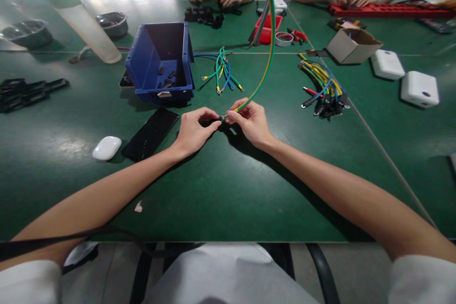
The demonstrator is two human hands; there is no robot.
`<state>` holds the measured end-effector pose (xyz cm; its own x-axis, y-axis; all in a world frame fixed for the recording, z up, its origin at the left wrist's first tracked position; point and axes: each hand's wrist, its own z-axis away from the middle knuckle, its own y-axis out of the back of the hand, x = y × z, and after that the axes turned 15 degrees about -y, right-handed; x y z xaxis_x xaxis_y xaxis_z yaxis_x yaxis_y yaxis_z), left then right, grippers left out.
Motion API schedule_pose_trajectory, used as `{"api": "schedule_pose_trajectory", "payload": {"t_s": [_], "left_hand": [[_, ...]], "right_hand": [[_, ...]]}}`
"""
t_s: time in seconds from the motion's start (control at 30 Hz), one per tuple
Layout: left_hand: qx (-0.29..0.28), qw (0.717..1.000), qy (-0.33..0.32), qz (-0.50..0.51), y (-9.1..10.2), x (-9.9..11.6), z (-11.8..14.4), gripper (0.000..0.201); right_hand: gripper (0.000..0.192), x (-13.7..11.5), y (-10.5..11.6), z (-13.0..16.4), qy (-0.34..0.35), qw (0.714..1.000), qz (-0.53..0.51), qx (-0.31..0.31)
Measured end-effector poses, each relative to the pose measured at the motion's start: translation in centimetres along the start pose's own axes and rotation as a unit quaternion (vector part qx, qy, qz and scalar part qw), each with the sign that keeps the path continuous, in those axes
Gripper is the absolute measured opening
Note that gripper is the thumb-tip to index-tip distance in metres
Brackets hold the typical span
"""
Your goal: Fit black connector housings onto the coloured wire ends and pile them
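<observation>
A yellow-and-green striped wire (272, 33) curves up from my right hand (253, 122), its bare copper end high in the air. My right thumb and fingers pinch its lower end, close to a small metal ring terminal (223, 117). Facing it, my left hand (192, 130) has thumb and forefinger closed at the terminal's tip; details between the fingertips are too small to make out. Beyond my hands lies a loose bunch of green and blue wires (223, 72) with ring ends. A second wire bundle (326, 83), with black-sleeved ends, rests to the right.
A blue bin (164, 97) holds small black parts. Left of my hands lie a black phone (151, 134) and a white case (107, 148). White boxes (420, 89) and an open carton (352, 47) stand right. Two people sit across the table, near a red tray (392, 11).
</observation>
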<state>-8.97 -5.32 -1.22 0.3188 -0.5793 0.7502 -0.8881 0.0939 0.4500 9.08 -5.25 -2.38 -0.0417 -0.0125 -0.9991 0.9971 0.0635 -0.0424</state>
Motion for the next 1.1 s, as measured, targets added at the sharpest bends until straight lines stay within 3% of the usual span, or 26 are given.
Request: {"api": "schedule_pose_trajectory", "payload": {"t_s": [1.1], "left_hand": [[-0.01,1.0,-0.005,-0.003,0.08,0.07,-0.04,0.016]], "right_hand": [[0.018,0.24,0.11,-0.11,-0.004,1.0,-0.007,-0.013]]}}
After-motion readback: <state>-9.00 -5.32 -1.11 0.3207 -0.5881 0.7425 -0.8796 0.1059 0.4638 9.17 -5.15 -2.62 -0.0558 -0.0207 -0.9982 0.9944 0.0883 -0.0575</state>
